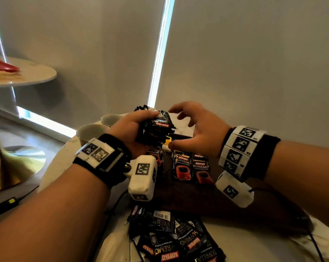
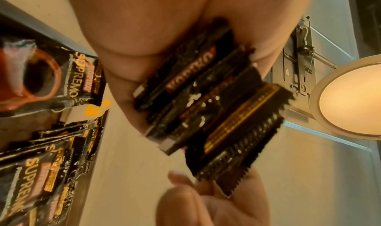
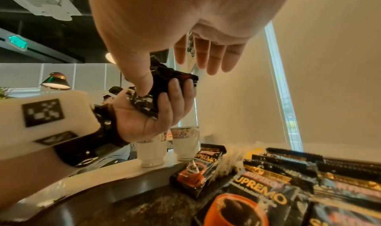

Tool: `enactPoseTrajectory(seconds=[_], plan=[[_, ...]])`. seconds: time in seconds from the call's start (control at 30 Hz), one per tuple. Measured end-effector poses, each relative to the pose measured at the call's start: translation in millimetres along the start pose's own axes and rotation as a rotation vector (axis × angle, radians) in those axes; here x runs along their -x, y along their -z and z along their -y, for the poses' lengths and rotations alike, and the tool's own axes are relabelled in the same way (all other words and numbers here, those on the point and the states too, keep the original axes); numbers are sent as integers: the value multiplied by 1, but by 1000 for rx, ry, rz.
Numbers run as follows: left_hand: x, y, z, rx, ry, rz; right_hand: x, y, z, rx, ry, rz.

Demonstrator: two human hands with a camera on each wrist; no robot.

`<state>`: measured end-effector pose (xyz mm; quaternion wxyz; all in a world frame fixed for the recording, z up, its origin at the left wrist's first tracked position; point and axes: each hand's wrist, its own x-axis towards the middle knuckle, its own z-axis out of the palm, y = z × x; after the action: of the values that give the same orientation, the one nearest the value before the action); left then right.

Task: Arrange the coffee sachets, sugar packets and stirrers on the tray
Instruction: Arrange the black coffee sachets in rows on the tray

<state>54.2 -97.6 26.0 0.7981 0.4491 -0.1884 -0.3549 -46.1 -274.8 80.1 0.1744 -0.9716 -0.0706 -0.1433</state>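
Note:
My left hand (image 1: 131, 129) grips a thick bundle of black coffee sachets (image 1: 156, 129) above the far end of the dark brown tray (image 1: 188, 197). The bundle (image 2: 206, 99) fans out of the palm, sachets edge-on. My right hand (image 1: 199, 127) hovers beside it; its thumb (image 3: 144, 82) rests on the bundle (image 3: 164, 79) while the straight fingers (image 3: 212, 58) stay clear. Several sachets (image 1: 192, 167) lie face up in a row on the tray. A yellow-and-white sugar packet (image 1: 167, 143) lies beyond them. I cannot make out any stirrers.
A loose heap of sachets (image 1: 177, 241) lies on the white table in front of the tray. Two white cups (image 1: 90, 132) (image 1: 110, 119) stand at the far left. Black cables (image 1: 315, 242) run over the table. A round side table (image 1: 37, 74) stands further left.

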Motion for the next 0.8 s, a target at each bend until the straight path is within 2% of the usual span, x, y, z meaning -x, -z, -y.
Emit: enactPoseTrajectory(seconds=[0.1,0.3,0.7,0.8], plan=[[0,-2,1,8,-11,22,5,-1,9,16,95,-7],[4,-3,1,-5,-3,17,8,-7,9,-5,133,-132],[-2,1,-1,42,73,-8,7,-7,6,86,258,-139],[-2,0,-1,66,52,-12,10,-4,7,25,176,-165]])
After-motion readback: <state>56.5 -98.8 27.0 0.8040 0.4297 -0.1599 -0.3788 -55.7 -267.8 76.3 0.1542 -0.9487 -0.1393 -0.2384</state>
